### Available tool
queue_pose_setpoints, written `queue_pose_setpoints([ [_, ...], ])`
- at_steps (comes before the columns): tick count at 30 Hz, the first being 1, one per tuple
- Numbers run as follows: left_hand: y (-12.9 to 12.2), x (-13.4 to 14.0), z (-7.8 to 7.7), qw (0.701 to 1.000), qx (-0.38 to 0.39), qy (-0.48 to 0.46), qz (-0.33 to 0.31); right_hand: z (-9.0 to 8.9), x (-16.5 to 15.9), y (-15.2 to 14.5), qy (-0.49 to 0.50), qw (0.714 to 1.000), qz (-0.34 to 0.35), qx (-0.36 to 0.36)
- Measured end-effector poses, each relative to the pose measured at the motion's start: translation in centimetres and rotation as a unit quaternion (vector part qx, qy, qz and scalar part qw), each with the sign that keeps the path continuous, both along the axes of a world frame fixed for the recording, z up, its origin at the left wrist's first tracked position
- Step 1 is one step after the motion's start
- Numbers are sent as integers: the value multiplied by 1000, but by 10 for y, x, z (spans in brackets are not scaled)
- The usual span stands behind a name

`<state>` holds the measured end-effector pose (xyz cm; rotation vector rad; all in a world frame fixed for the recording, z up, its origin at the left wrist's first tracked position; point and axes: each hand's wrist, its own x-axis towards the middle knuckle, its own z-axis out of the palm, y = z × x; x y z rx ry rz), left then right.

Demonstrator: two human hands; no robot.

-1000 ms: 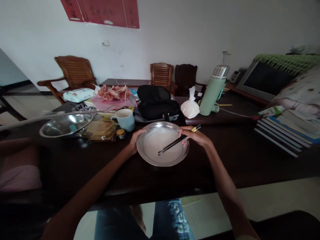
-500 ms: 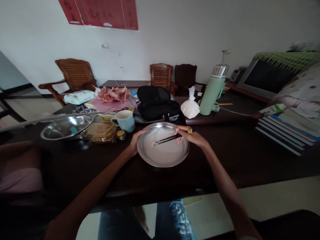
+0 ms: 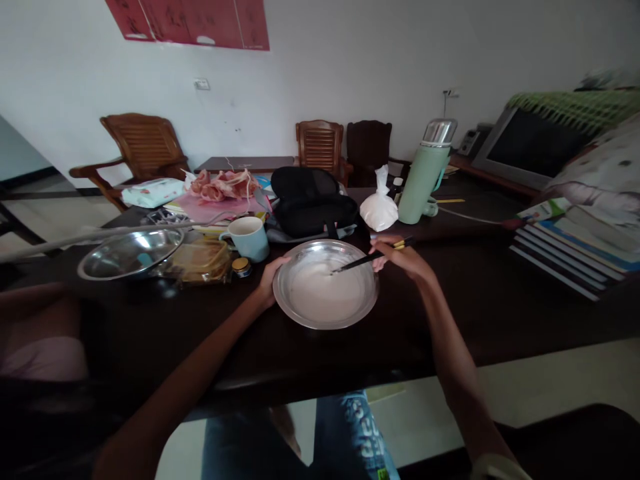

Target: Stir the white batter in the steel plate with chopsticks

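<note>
- Head view: a person's left hand [image 3: 269, 281] grips a shallow metal bowl [image 3: 325, 325] by its left side, the fingertips beneath hidden from sight.
- The right hand [image 3: 397, 257] pinches a pair of black chopsticks [image 3: 355, 263], fingers closed narrowly around them at the bowl's right rim.
- From the right fingers the chopsticks slant leftward to a pale mixture [image 3: 327, 297] in the bowl; whether the tips dip in cannot be told.
- The bowl sits between both hands' fingers, above a dark table [image 3: 310, 363].
- Left of the left fingers stand a light-blue mug [image 3: 250, 241] and a gold-lidded jar [image 3: 241, 267].
- Beyond the right fingers are a white bag [image 3: 379, 211] and a green flask [image 3: 424, 183].
</note>
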<state>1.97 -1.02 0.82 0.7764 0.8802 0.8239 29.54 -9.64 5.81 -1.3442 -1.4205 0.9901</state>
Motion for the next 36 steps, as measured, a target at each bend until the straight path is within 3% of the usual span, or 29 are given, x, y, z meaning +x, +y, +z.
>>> queue_pose_setpoints([
  [6, 2, 0, 0, 1000, -5, 15, 16, 1, -11, -2, -13, 994, 96, -43],
  [10, -1, 0, 3, 1000, -5, 9, 10, -1, -5, 2, -22, 1000, 0, -4],
  [12, -2, 0, 3, 1000, -6, 2, 6, 0, 4, 0, -27, 1000, -13, -3],
  [17, -2, 0, 1, 1000, -16, 19, 5, 0, -7, -4, -40, 992, 112, -38],
  [23, -2, 0, 3, 1000, -17, 14, 5, 0, 0, -1, -43, 999, -14, 13],
  [29, -2, 0, 3, 1000, -6, 8, 11, 7, -9, -7, -63, 992, 112, -7],
  [34, -2, 0, 2, 1000, -10, 8, 4, 5, 4, -4, -59, 998, -8, 24],
  [36, -2, 0, 2, 1000, -1, 0, 1, 6, 10, -7, -55, 998, -5, 4],
])
